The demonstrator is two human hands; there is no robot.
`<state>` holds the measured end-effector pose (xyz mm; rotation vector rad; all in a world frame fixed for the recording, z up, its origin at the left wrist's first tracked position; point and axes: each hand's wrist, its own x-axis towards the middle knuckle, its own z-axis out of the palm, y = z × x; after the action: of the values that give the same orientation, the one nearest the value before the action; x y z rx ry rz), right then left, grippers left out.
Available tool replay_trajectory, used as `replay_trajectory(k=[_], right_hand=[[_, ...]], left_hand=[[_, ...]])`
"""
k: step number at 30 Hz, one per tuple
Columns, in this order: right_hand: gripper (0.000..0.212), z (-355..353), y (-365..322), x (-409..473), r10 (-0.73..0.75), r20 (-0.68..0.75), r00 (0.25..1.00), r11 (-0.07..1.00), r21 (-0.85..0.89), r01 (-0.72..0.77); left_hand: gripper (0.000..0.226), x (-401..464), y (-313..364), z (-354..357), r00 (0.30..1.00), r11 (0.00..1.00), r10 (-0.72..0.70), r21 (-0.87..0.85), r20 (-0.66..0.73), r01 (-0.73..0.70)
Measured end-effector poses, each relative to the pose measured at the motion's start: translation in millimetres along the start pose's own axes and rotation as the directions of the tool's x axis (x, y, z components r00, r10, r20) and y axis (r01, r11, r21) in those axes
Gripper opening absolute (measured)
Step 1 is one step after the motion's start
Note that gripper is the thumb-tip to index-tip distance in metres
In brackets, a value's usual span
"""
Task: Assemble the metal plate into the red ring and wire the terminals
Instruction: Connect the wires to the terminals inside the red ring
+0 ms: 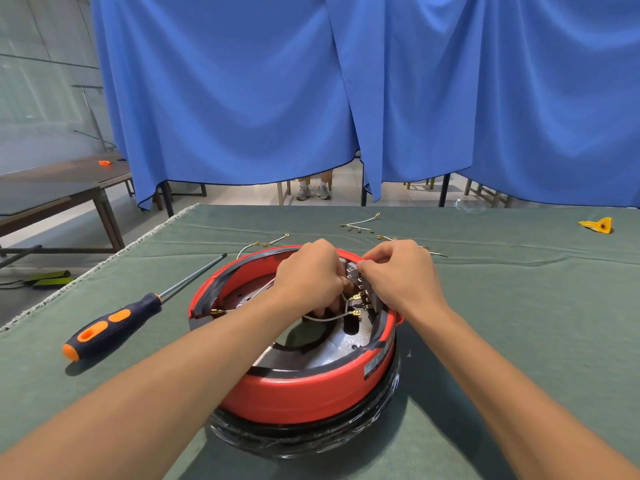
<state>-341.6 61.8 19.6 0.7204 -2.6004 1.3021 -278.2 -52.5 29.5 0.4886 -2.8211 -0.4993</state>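
Both forearms are bare from the frame's lower edge up to the wrists, with no sleeve in view. The left hand (311, 275) and the right hand (401, 275) wear no gloves. On what shows of the wrists and fingers (372, 252), nothing is worn: no watch, band or ring.

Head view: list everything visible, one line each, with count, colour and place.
ring: one, red, table centre
plate: one, silver, inside ring
terminal block: one, grey, ring's far side
screwdriver: one, navy and orange, left of ring
loose wires: several, white, behind ring
yellow scrap: one, far right
table cloth: one, green
curtain: blue, behind table
left hand: fingers curled among wires
right hand: pinching at block
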Motion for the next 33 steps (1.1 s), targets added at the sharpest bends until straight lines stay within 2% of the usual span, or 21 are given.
replay_trajectory(k=[7,11,14,21,27,33], right_hand=[[0.011,-1.0,-0.2,-1.9,-0.009,0.002,1.0,1.0,0.01,0.009],[0.012,-2.0,-0.5,-1.9,0.009,0.003,1.0,1.0,0.018,-0.009],[0.011,-1.5,-1.3,-2.1,0.008,0.007,1.0,1.0,0.012,-0.008],[0.012,-1.7,-0.2,-1.5,0.016,0.005,1.0,1.0,0.015,-0.016],[0.012,-1.6,-0.7,-2.1,0.002,0.0,1.0,1.0,0.0,-0.002],[0.012,-1.3,-2.0,-1.8,0.0,-0.01,1.0,1.0,-0.021,-0.001]], left_hand=[[0.022,-3.4,6.4,1.2,0.998,1.0,0.02,0.025,-0.054,-0.019],[0.027,-1.8,3.6,-2.0,1.0,1.0,0.0,-0.022,0.004,0.001],[0.029,-0.9,0.1,-6.1,1.0,1.0,0.006,-0.014,-0.016,-0.006],[0.021,-0.6,-3.4,-5.5,0.998,1.0,0.025,-0.01,0.05,-0.024],[0.02,-1.6,2.5,-4.2,0.998,0.993,0.062,0.098,0.004,-0.062],[0.02,-3.2,4.4,-2.2,0.998,0.996,0.058,0.068,-0.029,-0.056]])
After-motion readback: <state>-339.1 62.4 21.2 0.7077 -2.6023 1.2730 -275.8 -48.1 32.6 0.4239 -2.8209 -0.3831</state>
